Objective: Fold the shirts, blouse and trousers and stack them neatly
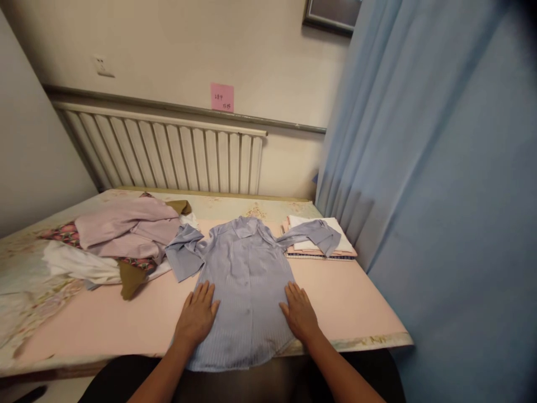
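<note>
A blue-grey striped button-up shirt (247, 280) lies spread front side up, its collar toward the wall and its hem over the near edge. My left hand (197, 314) rests flat on the shirt's left edge, fingers stretched out. On the opposite edge my right hand (299, 311) lies flat too, fingers extended. The left sleeve (184, 252) is bunched beside the body of the shirt. The right sleeve (314, 234) reaches over a stack of folded clothes (346, 246).
A loose heap of clothes (130, 226) lies at the left on the pink mat (335, 302) and floral cover (50, 302). A radiator (180, 154) stands behind against the wall. Blue curtains (419, 140) hang along the right side. A pink note (222, 97) is on the wall.
</note>
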